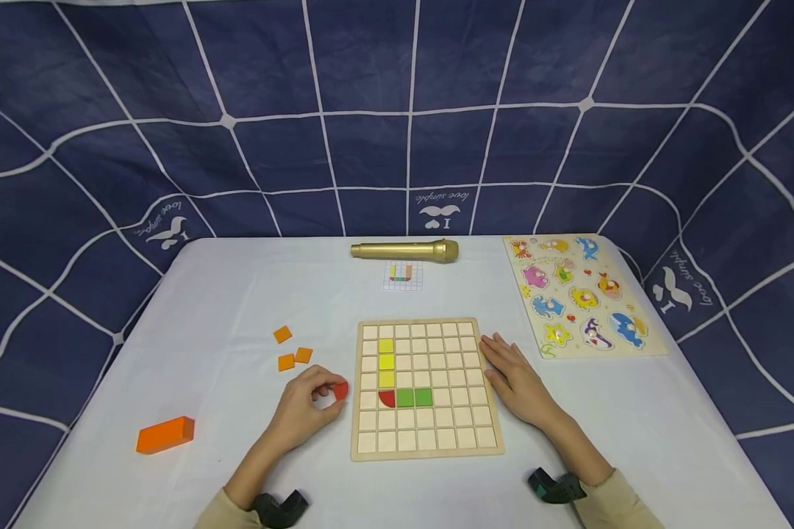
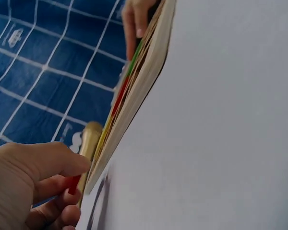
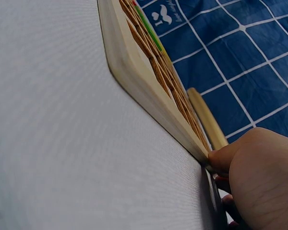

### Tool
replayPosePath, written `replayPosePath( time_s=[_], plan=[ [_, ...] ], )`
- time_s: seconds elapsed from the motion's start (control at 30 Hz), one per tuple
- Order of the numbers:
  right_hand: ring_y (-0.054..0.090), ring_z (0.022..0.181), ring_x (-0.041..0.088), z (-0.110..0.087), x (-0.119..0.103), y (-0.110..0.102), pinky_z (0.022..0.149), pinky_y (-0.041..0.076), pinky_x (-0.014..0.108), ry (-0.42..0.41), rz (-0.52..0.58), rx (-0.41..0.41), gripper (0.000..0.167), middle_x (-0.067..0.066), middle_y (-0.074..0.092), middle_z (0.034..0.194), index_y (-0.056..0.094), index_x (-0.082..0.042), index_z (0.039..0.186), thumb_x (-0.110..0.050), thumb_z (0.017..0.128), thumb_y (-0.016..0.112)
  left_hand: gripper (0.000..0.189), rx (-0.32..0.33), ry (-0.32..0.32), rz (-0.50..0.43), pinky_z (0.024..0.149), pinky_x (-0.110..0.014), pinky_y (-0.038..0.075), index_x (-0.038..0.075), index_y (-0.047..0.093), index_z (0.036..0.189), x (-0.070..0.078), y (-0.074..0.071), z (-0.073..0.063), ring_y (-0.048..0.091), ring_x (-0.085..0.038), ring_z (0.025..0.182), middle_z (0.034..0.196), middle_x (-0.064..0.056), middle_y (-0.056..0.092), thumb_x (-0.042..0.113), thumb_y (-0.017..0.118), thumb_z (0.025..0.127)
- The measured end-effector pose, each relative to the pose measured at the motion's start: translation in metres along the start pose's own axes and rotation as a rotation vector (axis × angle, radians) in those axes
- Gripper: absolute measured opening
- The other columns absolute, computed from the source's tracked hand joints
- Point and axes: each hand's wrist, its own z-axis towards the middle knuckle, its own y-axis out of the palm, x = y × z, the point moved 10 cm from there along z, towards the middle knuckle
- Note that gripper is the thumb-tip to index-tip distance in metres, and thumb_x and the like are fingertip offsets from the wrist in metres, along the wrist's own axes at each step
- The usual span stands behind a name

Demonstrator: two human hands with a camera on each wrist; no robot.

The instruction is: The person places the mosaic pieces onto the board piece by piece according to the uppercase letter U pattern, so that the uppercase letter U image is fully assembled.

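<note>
Between thumb and fingers, my left hand (image 1: 304,408) pinches a red quarter-circle tile (image 1: 340,390), just left of the wooden grid board (image 1: 494,433). The same red tile (image 2: 74,184) appears edge-on in the left wrist view. My right hand (image 1: 521,383) lies flat with its fingers along the board's right edge. On the board, a column of yellow tiles (image 1: 387,361) runs down to another red quarter-circle tile (image 1: 387,398). Two green tiles (image 1: 413,397) follow to its right in the same row.
Several orange square tiles (image 1: 286,362) lie left of the board, and an orange block (image 1: 165,435) sits farther left. Behind the board are a small pattern card (image 1: 402,276) and a gold microphone (image 1: 403,251). A sea-animal puzzle board (image 1: 569,323) lies at the back right.
</note>
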Motion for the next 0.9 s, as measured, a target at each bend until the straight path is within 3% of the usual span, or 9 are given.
replayPosePath(
  time_s=[0.2, 0.37, 0.5, 0.7, 0.9],
  plan=[
    [0.024, 0.135, 0.031, 0.002, -0.001, 0.000, 0.108, 0.012, 0.047, -0.006, 0.006, 0.009, 0.047, 0.013, 0.038, 0.141, 0.044, 0.002, 0.134, -0.009, 0.090, 0.057, 0.026, -0.045, 0.093, 0.010, 0.063, -0.024, 0.044, 0.016, 0.070, 0.089, 0.041, 0.020, 0.016, 0.049, -0.008, 0.075, 0.083, 0.012, 0.056, 0.009, 0.080, 0.066],
    [0.024, 0.134, 0.032, 0.003, -0.002, 0.001, 0.107, 0.013, 0.048, -0.012, 0.006, 0.010, 0.047, 0.014, 0.038, 0.141, 0.043, 0.003, 0.134, -0.010, 0.091, 0.056, 0.025, -0.130, 0.205, 0.024, 0.065, -0.021, 0.042, 0.016, 0.071, 0.090, 0.080, 0.050, 0.029, 0.047, -0.004, 0.079, 0.083, 0.012, 0.054, 0.014, 0.079, 0.067],
    [0.024, 0.135, 0.030, 0.002, 0.000, 0.001, 0.108, 0.012, 0.048, 0.001, 0.009, 0.002, 0.047, 0.012, 0.038, 0.142, 0.043, 0.002, 0.135, -0.010, 0.091, 0.056, 0.024, -0.201, 0.255, 0.047, 0.067, -0.020, 0.041, 0.015, 0.071, 0.093, 0.102, 0.075, 0.039, 0.047, -0.005, 0.079, 0.085, 0.011, 0.055, 0.017, 0.078, 0.070],
    [0.022, 0.136, 0.029, 0.002, 0.002, 0.003, 0.108, 0.011, 0.047, 0.017, 0.006, -0.015, 0.048, 0.011, 0.036, 0.143, 0.042, 0.001, 0.136, -0.012, 0.092, 0.056, 0.023, -0.297, 0.277, 0.117, 0.067, -0.017, 0.039, 0.017, 0.072, 0.096, 0.114, 0.106, 0.046, 0.045, -0.005, 0.082, 0.086, 0.010, 0.056, 0.019, 0.075, 0.074],
    [0.022, 0.136, 0.028, 0.000, 0.004, 0.002, 0.108, 0.011, 0.047, 0.024, 0.004, -0.012, 0.048, 0.010, 0.036, 0.143, 0.042, 0.001, 0.136, -0.012, 0.091, 0.056, 0.023, -0.350, 0.280, 0.168, 0.067, -0.017, 0.039, 0.018, 0.073, 0.097, 0.114, 0.123, 0.046, 0.045, -0.005, 0.082, 0.087, 0.011, 0.056, 0.024, 0.075, 0.075]
  ],
)
